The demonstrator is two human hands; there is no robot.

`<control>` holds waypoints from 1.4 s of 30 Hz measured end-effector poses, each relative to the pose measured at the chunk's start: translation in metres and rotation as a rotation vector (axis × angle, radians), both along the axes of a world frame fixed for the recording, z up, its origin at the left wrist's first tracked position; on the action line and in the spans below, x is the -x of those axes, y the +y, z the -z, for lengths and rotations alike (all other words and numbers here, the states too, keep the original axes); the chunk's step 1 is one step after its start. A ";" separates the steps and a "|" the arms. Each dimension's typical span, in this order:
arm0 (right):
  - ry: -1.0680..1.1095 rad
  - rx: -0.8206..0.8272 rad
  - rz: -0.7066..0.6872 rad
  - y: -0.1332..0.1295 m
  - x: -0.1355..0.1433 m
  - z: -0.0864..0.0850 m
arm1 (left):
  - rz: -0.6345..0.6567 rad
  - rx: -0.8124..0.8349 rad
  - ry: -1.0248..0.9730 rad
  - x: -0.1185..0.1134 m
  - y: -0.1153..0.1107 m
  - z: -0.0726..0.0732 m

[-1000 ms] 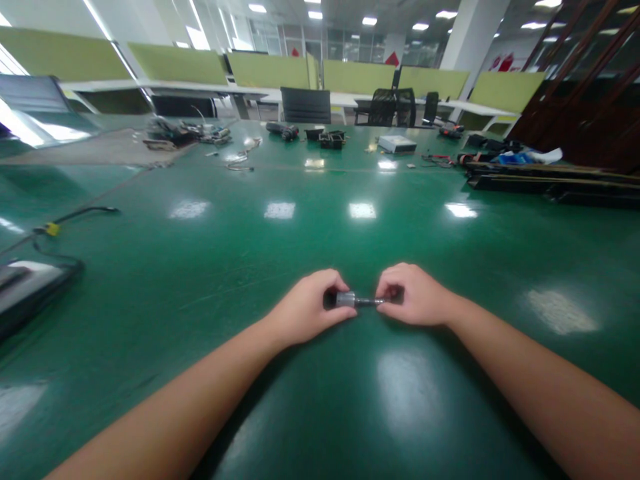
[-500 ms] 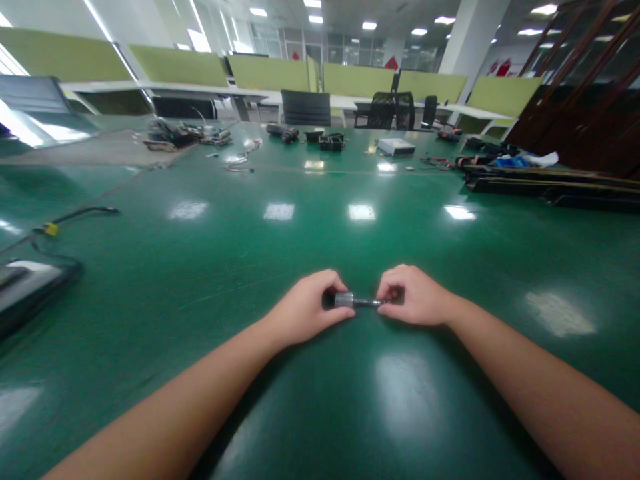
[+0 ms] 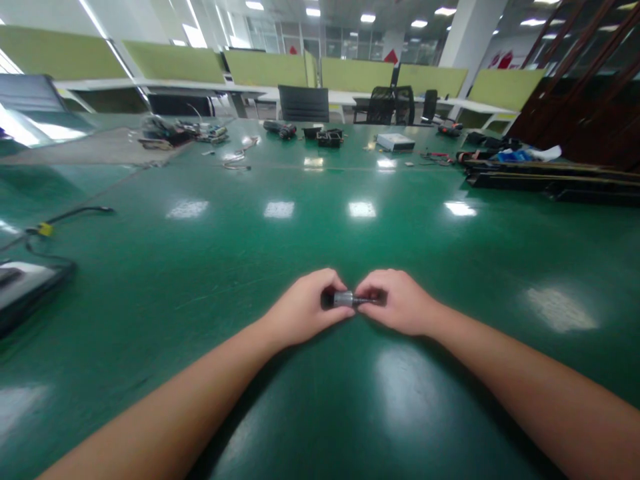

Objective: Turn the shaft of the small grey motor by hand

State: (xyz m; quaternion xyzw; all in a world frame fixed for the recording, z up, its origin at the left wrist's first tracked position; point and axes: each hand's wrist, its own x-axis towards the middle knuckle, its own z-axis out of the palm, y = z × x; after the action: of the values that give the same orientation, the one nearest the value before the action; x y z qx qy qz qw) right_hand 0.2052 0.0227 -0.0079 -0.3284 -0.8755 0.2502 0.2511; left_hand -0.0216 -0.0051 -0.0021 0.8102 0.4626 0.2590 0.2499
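Observation:
Near the middle of the glossy green table (image 3: 310, 247), a small grey metal cylinder (image 3: 343, 299) lies sideways between thumb and fingers of my left hand (image 3: 305, 308). A thin dark shaft (image 3: 361, 301) sticks out of its right side. My right hand (image 3: 397, 301) pinches around the shaft close to the cylinder, thumb and fingertips beside the joint. The shaft's far end shows faintly in the shade of my right palm. The tips of both hands are almost touching.
A device with a cable (image 3: 30, 283) sits at the left edge. Along the far side are electronic parts (image 3: 207, 132), black boxes (image 3: 330, 138), a white box (image 3: 395, 142) and, at the right, long black strips (image 3: 545, 179). Chairs (image 3: 303, 105) stand beyond.
My right hand has moved left along the shaft, up to the cylinder, so less of the shaft shows between the hands. My left hand keeps its hold. The view has shifted slightly.

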 end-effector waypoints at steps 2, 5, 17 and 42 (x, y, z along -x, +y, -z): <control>0.002 -0.032 -0.019 0.000 0.000 -0.001 | -0.001 -0.004 0.000 0.000 0.000 0.000; -0.009 -0.060 -0.045 -0.001 0.001 -0.002 | -0.008 -0.011 0.008 0.000 -0.001 0.000; -0.062 -0.127 -0.061 0.000 0.001 -0.002 | -0.027 -0.025 0.055 -0.002 -0.002 -0.003; -0.063 -0.157 -0.056 0.000 -0.003 -0.004 | -0.027 -0.017 0.052 -0.001 -0.003 -0.003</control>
State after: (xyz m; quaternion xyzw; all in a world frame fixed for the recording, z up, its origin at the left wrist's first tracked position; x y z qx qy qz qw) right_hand 0.2082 0.0223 -0.0038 -0.2907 -0.9088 0.1773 0.2413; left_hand -0.0206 -0.0085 0.0012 0.8124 0.4775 0.2451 0.2276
